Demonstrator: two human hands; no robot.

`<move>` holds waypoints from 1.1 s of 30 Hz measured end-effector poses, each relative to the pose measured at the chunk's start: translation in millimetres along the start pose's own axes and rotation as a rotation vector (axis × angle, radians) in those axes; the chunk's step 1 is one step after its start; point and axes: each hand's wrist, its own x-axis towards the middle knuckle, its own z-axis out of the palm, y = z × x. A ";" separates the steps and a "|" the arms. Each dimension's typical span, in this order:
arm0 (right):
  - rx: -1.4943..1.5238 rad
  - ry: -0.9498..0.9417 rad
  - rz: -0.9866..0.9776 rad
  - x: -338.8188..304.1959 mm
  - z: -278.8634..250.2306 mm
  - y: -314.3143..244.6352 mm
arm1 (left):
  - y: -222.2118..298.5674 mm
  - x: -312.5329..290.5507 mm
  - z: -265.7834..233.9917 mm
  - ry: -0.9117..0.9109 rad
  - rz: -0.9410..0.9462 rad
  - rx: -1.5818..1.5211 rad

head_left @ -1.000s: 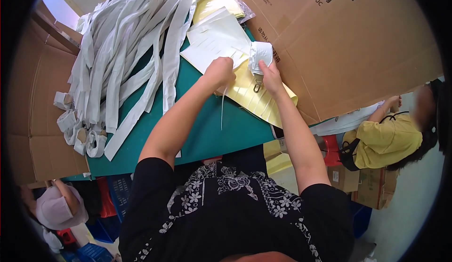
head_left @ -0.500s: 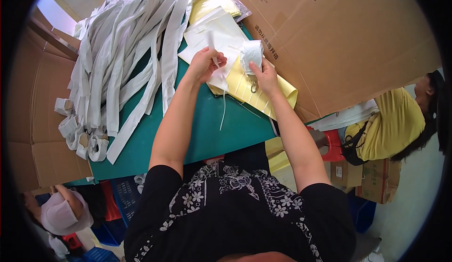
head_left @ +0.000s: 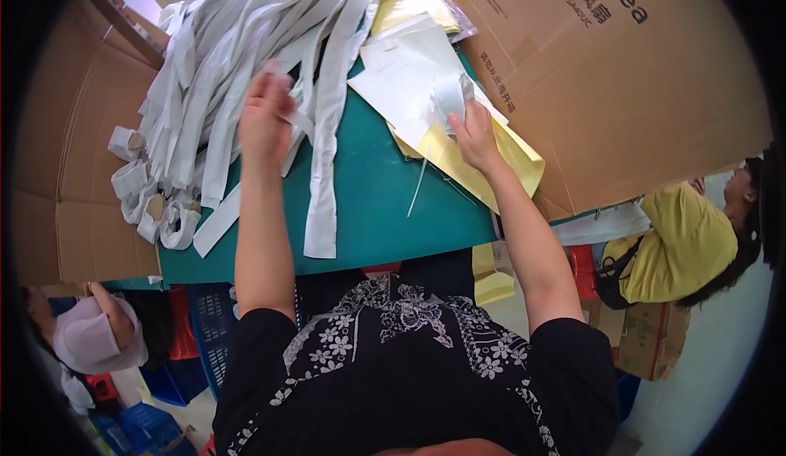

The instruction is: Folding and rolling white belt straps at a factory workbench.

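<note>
Tabletop (head_left: pixel 377 223) in green under pale strips (head_left: pixel 323 182) between cardboard panels (head_left: pixel 606 120), blue crates (head_left: pixel 154 426) below.

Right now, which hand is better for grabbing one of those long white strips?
Probably the left hand: it's right by the long white strips, though too blurred to tell if it's empty. The right hand is farther off, by the papers, and holds a white roll.

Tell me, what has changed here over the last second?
The left hand has swung left, from over the white sheets to the pile of pale strips; blur hides whether it grips anything. The right hand still holds the white bundle by the sheets, and the small rolled loops still lie at the table's left.
</note>
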 end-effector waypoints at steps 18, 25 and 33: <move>0.668 -0.206 0.053 -23.8 -28.7 -136.5 | -32.3 -106.0 37.8 -0.101 -0.094 0.375; 0.968 -0.306 0.149 -29.3 -30.2 -156.6 | -20.9 -96.0 12.4 -0.246 -0.171 0.403; 0.420 0.185 -0.072 -31.3 -13.7 -169.2 | -33.5 -124.2 25.8 -0.120 -0.160 0.447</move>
